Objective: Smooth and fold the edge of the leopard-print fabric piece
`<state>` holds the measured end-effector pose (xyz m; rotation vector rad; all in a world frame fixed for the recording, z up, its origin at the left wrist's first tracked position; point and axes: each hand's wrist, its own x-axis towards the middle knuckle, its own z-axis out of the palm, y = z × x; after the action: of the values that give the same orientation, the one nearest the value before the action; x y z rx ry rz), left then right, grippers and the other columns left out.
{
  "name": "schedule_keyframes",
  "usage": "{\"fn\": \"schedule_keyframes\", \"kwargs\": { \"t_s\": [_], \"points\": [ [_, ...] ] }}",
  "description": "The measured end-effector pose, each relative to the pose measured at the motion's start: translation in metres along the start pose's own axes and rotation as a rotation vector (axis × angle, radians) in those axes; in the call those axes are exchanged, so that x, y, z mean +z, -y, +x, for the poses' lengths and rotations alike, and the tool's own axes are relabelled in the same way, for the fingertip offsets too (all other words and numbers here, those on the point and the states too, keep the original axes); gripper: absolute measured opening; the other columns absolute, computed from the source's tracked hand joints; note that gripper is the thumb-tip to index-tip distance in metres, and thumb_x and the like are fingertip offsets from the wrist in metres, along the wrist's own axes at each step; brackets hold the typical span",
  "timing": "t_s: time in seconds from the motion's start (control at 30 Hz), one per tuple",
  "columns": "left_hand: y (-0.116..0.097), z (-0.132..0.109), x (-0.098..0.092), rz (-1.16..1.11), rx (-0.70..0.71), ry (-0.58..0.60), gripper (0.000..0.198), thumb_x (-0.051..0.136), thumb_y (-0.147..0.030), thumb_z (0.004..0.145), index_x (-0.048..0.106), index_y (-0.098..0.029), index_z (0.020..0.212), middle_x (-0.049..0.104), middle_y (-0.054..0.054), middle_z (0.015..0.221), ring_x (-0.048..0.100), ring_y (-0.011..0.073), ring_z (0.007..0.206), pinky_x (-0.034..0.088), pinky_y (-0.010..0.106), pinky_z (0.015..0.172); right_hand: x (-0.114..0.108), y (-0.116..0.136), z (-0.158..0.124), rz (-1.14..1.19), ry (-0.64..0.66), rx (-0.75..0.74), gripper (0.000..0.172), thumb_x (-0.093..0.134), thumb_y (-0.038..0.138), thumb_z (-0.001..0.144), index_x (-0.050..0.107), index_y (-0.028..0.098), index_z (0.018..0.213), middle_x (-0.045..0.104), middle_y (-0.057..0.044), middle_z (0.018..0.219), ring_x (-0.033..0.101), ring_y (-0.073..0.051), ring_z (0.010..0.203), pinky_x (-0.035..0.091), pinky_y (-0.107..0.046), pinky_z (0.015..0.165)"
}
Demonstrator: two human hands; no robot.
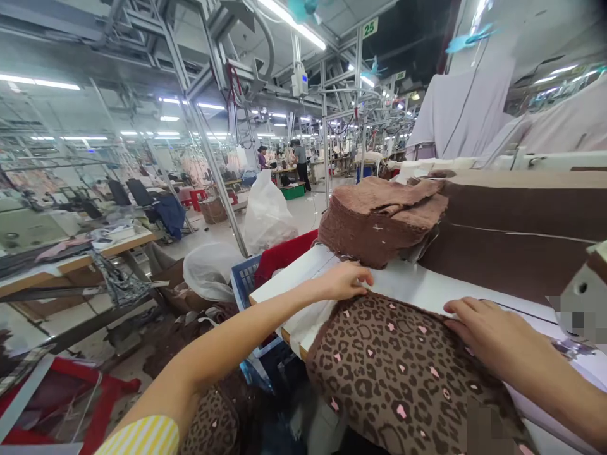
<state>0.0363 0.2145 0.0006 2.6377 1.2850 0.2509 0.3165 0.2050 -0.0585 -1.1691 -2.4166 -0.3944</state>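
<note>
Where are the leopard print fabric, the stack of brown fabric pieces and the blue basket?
leopard print fabric (403,373), head view, middle of its printed surface.
stack of brown fabric pieces (374,221), head view, side of the pile.
blue basket (244,278), head view, its meshed wall.

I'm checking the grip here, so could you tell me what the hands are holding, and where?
Nothing is lifted. The left hand and the right hand rest on the far edge of the leopard-print fabric on the white table.

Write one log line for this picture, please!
left hand: flat on leopard fabric | right hand: flat on it | brown stack: behind
</note>
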Motion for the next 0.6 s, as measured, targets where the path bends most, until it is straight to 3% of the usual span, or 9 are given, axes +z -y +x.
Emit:
{"fn": "schedule_keyframes", "kwargs": {
  "t_s": [0.13, 0.27, 0.4, 0.5, 0.6],
  "points": [
    [-0.034, -0.018, 0.015, 0.015, 0.105, -0.080, 0.028, 0.047, -0.012, 0.088, 0.055, -0.009, 0.115, 0.059, 0.014, 0.114, 0.053, 0.0224, 0.111, 0.043, 0.037, 0.098, 0.002, 0.037, -0.010, -0.048, -0.175, -0.191, 0.039, 0.023, 0.036, 0.096, 0.052, 0.013, 0.109, 0.060, -0.012, 0.110, 0.062, -0.022, 0.093, 0.056, -0.038, 0.075],
    [-0.041, -0.030, 0.032, 0.002, 0.194, -0.062, 0.039, 0.038, -0.023, 0.095, 0.045, -0.003, 0.128, 0.050, 0.019, 0.132, 0.044, 0.0221, 0.125, 0.033, 0.035, 0.109, 0.004, 0.060, -0.014, -0.104, -0.252, -0.306, 0.046, 0.022, 0.038, 0.097, 0.049, 0.006, 0.117, 0.059, -0.015, 0.115, 0.060, -0.026, 0.101, 0.058, -0.041, 0.072],
    [-0.030, -0.018, 0.039, 0.012, 0.201, -0.043, 0.040, 0.036, -0.022, 0.096, 0.045, -0.001, 0.128, 0.047, 0.020, 0.136, 0.040, 0.0223, 0.131, 0.029, 0.036, 0.112, 0.012, 0.044, -0.003, -0.106, -0.216, -0.363, 0.047, 0.022, 0.039, 0.098, 0.047, 0.006, 0.121, 0.057, -0.013, 0.119, 0.057, -0.024, 0.106, 0.057, -0.040, 0.074],
    [-0.028, -0.002, 0.039, 0.016, 0.186, -0.045, 0.040, 0.038, -0.020, 0.095, 0.046, 0.003, 0.127, 0.049, 0.022, 0.133, 0.044, 0.0229, 0.127, 0.030, 0.034, 0.111, 0.016, 0.023, 0.003, -0.102, -0.198, -0.394, 0.046, 0.022, 0.039, 0.098, 0.044, 0.008, 0.125, 0.055, -0.011, 0.123, 0.056, -0.023, 0.108, 0.057, -0.038, 0.076],
    [-0.026, 0.007, 0.033, 0.000, 0.198, -0.047, 0.035, 0.043, -0.015, 0.092, 0.050, -0.001, 0.124, 0.054, 0.017, 0.129, 0.049, 0.0190, 0.122, 0.034, 0.027, 0.108, 0.018, 0.014, 0.001, -0.097, -0.217, -0.402, 0.046, 0.023, 0.041, 0.097, 0.045, 0.011, 0.124, 0.056, -0.011, 0.122, 0.058, -0.024, 0.106, 0.057, -0.040, 0.074]
  ]
}}
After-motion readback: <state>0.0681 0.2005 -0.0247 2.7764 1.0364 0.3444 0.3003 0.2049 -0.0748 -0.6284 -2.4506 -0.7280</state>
